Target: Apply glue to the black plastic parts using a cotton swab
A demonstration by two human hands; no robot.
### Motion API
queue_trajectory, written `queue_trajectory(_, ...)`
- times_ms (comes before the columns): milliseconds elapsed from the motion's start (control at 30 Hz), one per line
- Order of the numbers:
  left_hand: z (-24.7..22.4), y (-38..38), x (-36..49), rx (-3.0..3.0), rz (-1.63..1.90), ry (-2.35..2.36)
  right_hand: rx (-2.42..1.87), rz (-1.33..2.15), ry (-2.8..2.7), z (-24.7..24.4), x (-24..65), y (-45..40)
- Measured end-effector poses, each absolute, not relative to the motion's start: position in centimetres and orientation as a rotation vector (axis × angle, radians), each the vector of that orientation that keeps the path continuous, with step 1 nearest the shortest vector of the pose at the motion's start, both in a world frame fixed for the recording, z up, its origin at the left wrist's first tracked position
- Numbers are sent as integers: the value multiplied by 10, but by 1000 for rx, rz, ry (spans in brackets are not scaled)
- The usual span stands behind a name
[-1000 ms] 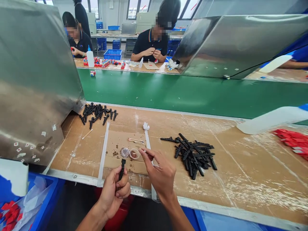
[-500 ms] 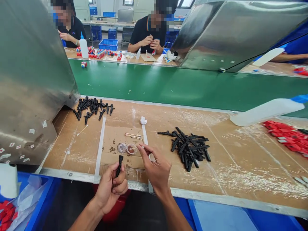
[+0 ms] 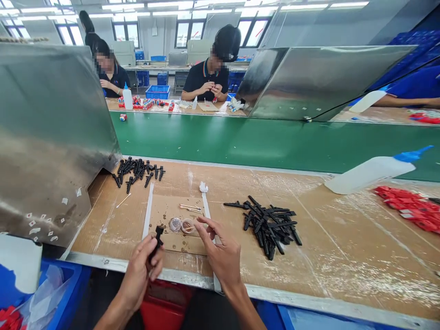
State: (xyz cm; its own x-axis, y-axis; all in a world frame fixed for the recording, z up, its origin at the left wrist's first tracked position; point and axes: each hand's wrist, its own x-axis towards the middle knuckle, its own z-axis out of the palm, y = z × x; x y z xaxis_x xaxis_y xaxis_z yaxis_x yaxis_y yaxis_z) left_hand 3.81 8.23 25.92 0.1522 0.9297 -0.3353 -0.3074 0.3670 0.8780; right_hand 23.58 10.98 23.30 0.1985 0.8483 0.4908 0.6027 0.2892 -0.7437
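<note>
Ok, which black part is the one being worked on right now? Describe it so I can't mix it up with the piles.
Start at the cardboard-covered bench on the near side of the green conveyor belt, then go to its front edge. There the left hand pinches one black part upright, just left of two small round dishes. Unlike the loose black pieces, it is held off the bench.
</note>
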Motion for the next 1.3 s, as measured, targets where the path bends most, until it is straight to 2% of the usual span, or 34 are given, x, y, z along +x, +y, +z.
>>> queue_trajectory(100,269,115,14,1328,1053,1332,-1418,265,-1425,236,240,98)
queue_trajectory(233,276,189,-8,2073,820,1786,-1409,259,-1355,233,249,74)
queue_trajectory(433,276,304,-2,2183,697,2017,-1447,277,-1298,224,268,49)
queue_trajectory(600,276,335,2,2140,691,2070,-1556,119,-1316,219,304,51)
queue_trajectory(833,290,275,-5,2139,934,1873,-1744,-365,-1353,215,365,86)
queue_trajectory(967,301,203,2,2055,1027,1672,-1661,-254,-1760,225,374,138)
queue_trajectory(1100,302,124,14,1711,1060,1418,-1570,-138,-2007,221,369,179)
queue_trajectory(1300,265,58,40,1249,982,1076,-1497,-187,-2007,225,368,189)
